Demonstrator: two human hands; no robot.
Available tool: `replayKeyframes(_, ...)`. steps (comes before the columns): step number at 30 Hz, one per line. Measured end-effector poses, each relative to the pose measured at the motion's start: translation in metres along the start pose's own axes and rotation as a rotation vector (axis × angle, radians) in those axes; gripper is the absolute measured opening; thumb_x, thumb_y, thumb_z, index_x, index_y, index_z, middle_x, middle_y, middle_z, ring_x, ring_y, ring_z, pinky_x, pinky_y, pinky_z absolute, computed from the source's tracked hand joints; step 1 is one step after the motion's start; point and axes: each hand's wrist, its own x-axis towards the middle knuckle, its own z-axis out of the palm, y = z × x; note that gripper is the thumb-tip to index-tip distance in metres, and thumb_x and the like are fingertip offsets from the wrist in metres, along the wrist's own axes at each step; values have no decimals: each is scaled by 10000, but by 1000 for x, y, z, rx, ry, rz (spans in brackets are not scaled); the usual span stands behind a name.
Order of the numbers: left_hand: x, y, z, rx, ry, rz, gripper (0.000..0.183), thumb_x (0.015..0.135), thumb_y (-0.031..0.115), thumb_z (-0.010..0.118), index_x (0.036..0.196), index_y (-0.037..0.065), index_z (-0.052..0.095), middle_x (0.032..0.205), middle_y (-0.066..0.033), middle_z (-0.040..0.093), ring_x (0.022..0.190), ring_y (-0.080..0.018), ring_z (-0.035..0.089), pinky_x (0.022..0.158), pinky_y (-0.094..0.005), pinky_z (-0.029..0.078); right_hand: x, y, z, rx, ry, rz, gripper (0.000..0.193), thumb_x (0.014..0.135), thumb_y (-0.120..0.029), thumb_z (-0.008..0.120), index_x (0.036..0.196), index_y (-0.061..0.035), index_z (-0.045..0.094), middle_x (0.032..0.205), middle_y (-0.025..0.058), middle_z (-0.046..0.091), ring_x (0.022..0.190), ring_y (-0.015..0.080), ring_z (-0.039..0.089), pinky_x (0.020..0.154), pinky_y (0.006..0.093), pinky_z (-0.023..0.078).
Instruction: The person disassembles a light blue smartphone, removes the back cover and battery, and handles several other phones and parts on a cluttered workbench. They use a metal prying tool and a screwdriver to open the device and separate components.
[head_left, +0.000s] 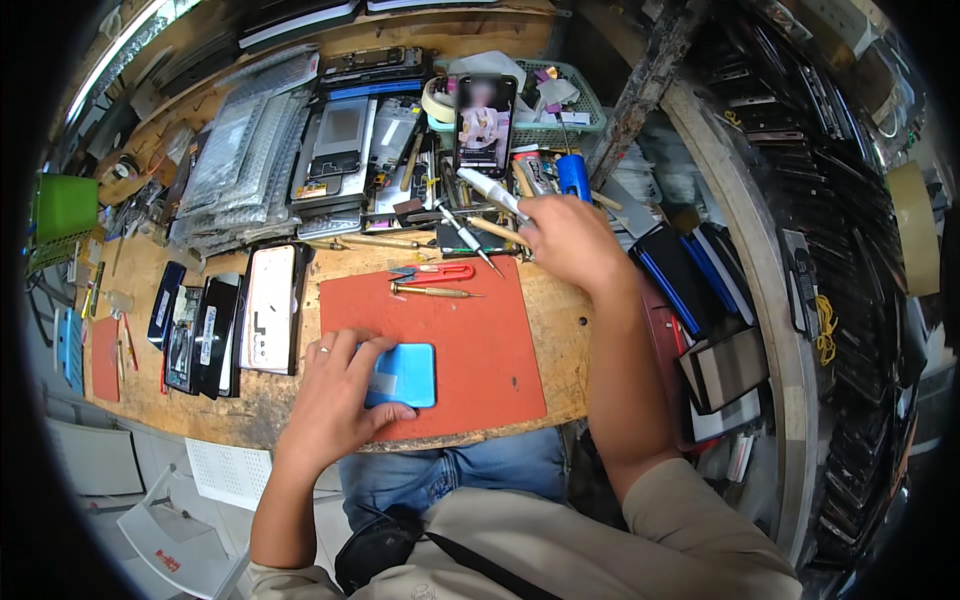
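Observation:
A bright blue phone-shaped piece (418,374), with a pale label on it, lies flat on a red mat (480,350). My left hand (345,385) grips its left side, thumb at the lower edge and fingers over the top. My right hand (575,240) is raised beyond the mat's far right corner, closed on a slim white tool (490,190) whose exact kind I cannot make out. Near the mat's far edge lie small red-handled snips (440,272) and a brass screwdriver (432,291). A white pen-like screwdriver (462,232) rests just past them.
Several phones and phone parts (270,305) stand left of the mat. Behind it, an upright phone (485,125) with a lit screen leans by a green basket (575,90). A blue-handled tool (573,175) stands near my right hand. Bubble-wrapped packs (245,150) are stacked at the back left.

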Motion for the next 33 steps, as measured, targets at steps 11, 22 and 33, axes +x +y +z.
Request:
replayKeyframes(11,7,9,-7,123,-62,-8,792,664,435,951,1280,66,618,1198,-147,590,1152,-401,566,991,-511,452,10,6,-1,787,315,13,252,1051,-117,629,1242,45,652,816,146,751,631,163,659,631,369,515)
replayKeyframes(22,40,5,-10,176,-205,89,624,659,312,977,1113,59,632,1125,-167,579,1138,-392,573,1000,-475,489,112,23,-56,-161,567,124,309,948,-172,692,1203,1,709,1153,293,729,1053,480,729,930,549,580)
replayKeyframes(33,25,3,-8,18,-154,109,759,603,226,992,1230,71,594,1180,-147,566,1137,-395,566,972,-491,466,-38,24,-29,238,361,-57,314,957,-141,715,1223,25,729,1027,171,773,773,237,712,739,360,563)
